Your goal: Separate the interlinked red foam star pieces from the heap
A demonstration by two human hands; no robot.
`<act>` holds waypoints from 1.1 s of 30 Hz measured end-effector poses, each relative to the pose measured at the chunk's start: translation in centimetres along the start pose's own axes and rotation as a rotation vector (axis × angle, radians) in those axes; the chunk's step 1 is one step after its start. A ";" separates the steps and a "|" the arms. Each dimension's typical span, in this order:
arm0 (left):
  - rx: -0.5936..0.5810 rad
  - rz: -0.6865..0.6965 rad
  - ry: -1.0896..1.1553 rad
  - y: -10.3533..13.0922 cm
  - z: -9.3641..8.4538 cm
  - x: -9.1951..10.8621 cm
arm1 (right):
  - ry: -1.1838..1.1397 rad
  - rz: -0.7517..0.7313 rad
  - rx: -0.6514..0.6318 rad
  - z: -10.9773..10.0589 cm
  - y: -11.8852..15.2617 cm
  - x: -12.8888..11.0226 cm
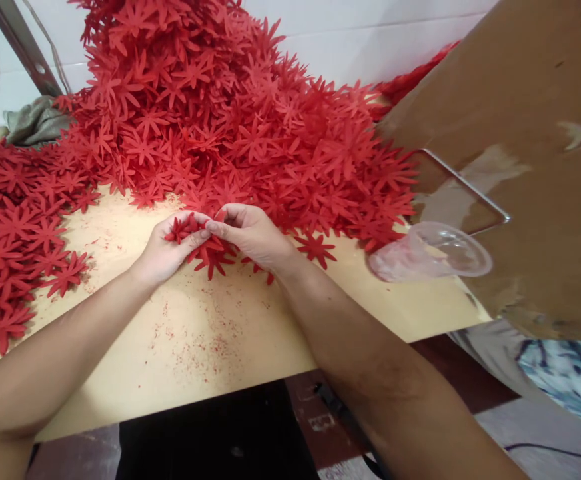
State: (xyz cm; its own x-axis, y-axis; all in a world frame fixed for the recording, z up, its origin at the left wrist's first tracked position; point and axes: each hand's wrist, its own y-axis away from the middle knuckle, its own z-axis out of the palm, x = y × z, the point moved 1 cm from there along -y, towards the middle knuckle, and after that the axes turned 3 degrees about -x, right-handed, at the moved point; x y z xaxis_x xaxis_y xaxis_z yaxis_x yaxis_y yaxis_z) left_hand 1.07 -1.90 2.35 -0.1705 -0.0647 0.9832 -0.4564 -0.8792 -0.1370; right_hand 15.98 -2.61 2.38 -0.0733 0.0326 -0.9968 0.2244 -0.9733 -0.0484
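At the centre, our left hand [170, 245] pinches red flower-shaped pieces [183, 228] between thumb and fingers; our right hand [250, 233] pinches at their right edge, thumb against forefinger. A heap of red flowers [195, 127] curves from nine o'clock through twelve to two. At three, a translucent plastic cup [400, 259] lies on its side near a cardboard panel [535, 220]. Towards six, the tabletop [120, 373], sprinkled with red crumbs [215, 347], gives us room up to its straight near edge.

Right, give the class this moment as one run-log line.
left hand: holding red flower-shaped pieces; right hand: touching them; table: red crumbs; beyond: red pile; right: clear cup
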 end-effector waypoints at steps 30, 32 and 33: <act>0.234 -0.087 0.171 -0.7 0.0 -0.1 | 0.117 -0.209 0.004 2.5 0.5 1.0; 0.216 -0.120 0.141 -0.7 -0.2 -0.2 | 0.051 -0.178 0.023 2.2 0.3 1.1; 0.197 -0.136 0.139 -0.7 -0.2 -0.1 | 0.016 -0.167 0.032 2.0 0.2 1.1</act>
State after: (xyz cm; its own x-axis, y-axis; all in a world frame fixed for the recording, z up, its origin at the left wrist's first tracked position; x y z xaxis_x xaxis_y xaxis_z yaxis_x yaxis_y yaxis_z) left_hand 1.23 -1.15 2.30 -0.2440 0.1141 0.9630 -0.3072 -0.9510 0.0348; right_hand 14.02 -3.21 1.45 -0.0918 0.1979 -0.9759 0.1795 -0.9607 -0.2117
